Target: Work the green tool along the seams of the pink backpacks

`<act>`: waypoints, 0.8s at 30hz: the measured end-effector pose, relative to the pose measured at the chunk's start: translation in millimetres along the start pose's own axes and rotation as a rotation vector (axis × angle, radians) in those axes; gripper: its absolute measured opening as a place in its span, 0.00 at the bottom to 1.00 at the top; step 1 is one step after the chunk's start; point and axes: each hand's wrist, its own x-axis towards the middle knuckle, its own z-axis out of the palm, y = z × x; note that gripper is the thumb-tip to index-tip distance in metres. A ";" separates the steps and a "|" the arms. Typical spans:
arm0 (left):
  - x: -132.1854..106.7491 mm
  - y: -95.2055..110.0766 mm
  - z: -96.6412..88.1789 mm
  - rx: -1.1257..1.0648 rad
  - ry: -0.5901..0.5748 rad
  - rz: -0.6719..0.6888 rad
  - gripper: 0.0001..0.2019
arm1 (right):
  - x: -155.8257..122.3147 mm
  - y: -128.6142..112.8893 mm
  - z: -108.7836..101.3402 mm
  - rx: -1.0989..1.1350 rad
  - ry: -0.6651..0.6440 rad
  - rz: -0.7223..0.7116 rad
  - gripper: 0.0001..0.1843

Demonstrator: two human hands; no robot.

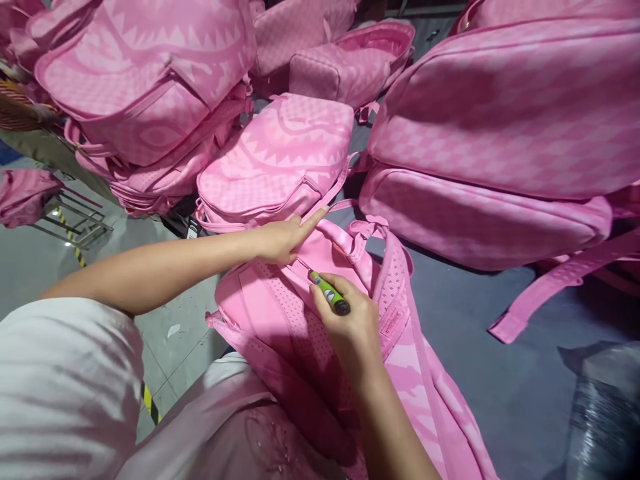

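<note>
A pink backpack (320,327) leans against my body at the table's edge, its perforated back panel and shoulder straps towards me. My left hand (283,241) grips the bag's upper edge, index finger stretched out along the fabric and the other fingers curled, partly hidden. In my right hand (350,320) is a screwdriver-like tool (327,293) with a green and black handle. Its thin metal shaft points up and left, close to the fingers of my left hand. Whether the tip touches the fabric I cannot tell.
A pink backpack with a toothed print (295,147) lies just beyond. Stacked backpacks (150,100) stand at left, and a large checkered backpack (490,133) at right on the grey table (465,347). Clear plastic wrap (605,407) is at lower right. A metal rack (80,217) stands on the floor.
</note>
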 end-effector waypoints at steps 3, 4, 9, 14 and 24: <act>2.3 -3.4 -2.7 -0.052 -0.037 0.013 0.53 | 0.9 -3.9 -1.8 -0.014 -0.030 0.012 0.18; 3.9 -5.1 -3.3 -0.071 -0.049 0.024 0.53 | 1.8 -5.8 -2.5 -0.024 -0.042 0.020 0.19; 12.0 -17.0 -2.4 -0.135 -0.057 0.102 0.52 | 8.4 -16.7 1.3 -0.058 -0.074 0.033 0.18; 19.0 -26.1 3.0 -0.190 -0.050 0.116 0.52 | 13.5 -14.0 13.5 -0.102 -0.071 -0.041 0.19; 27.7 -27.4 4.9 -0.178 -0.078 0.089 0.53 | 16.2 -5.0 9.6 -0.072 -0.034 -0.001 0.18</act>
